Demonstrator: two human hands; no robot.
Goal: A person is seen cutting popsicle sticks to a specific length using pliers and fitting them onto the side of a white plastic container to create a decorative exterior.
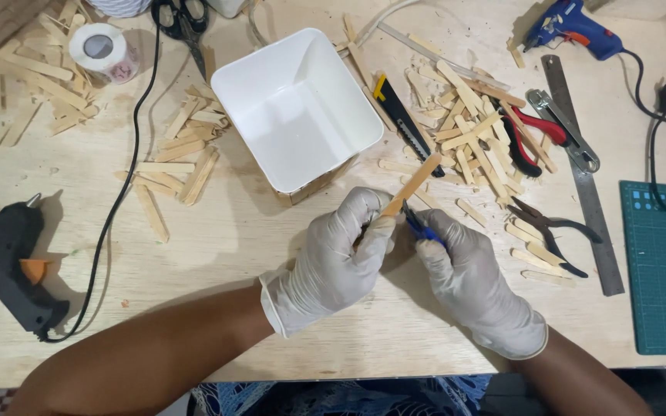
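Left hand: my gloved left hand (341, 250) is closed around the lower end of a wooden craft stick (412, 185); the stick slants up and to the right, its free end near the white tub's corner
Right hand: my gloved right hand (468, 277) is clamped on a small blue-handled cutter (419, 226); its tip sits against the stick just beside my left fingers; I cannot tell whether the blade bites in
Surface: a pale plywood tabletop (271, 231), scuffed and glue-flecked; both hands work just above its near middle
White tub: an empty square plastic tub (296, 108) stands beyond the hands, tilted on the diagonal; strips of stick line its lower wall
Left side: a black glue gun (5, 266) lies at the left edge, its cord (129, 162) running up the table; loose sticks (175, 158) lie scattered between it and the tub; a roll of tape (100, 48) stands at the far left
Right side: a heap of cut sticks (472, 131); a black and yellow utility knife (401, 115); red-handled pliers (529, 135); a steel ruler (583, 173); black pliers (549, 231); a blue glue gun (572, 27); a green cutting mat (664, 266) at the edge
Far edge: black scissors (186, 19)
Room: only patterned fabric (333, 397) shows below the table's near edge
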